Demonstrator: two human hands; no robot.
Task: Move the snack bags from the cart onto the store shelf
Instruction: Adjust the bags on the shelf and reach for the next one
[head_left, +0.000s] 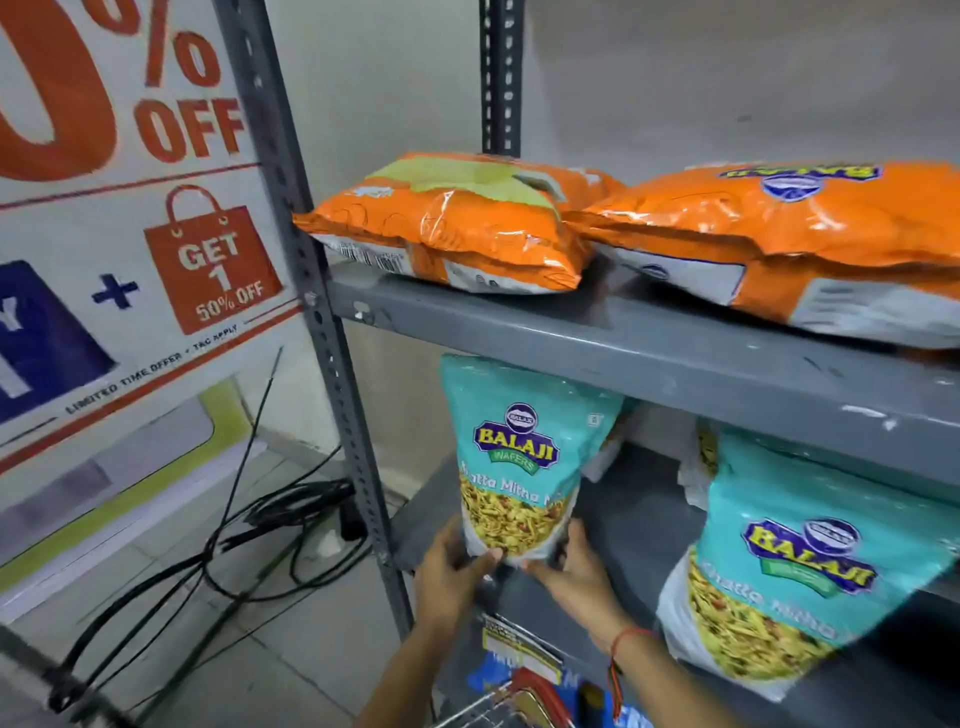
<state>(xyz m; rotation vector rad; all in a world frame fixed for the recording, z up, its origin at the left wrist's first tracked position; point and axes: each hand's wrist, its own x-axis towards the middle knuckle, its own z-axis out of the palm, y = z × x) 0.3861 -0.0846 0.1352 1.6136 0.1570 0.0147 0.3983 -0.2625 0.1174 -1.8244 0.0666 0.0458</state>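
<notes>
A teal snack bag (514, 457) stands upright at the left end of the lower grey shelf (639, 525). My left hand (449, 569) grips its bottom left corner and my right hand (574, 571) grips its bottom right corner. A second teal snack bag (800, 566) leans upright on the same shelf to the right. Two orange snack bags (457, 223) (789, 228) lie flat on the upper shelf (649, 348). Part of the wire cart (498, 706) with a red handle shows at the bottom edge, below my arms.
The grey slotted upright (332, 332) of the rack stands just left of the held bag. A sale poster (124, 218) fills the left side. Black cables (234, 551) lie tangled on the tiled floor beside the rack.
</notes>
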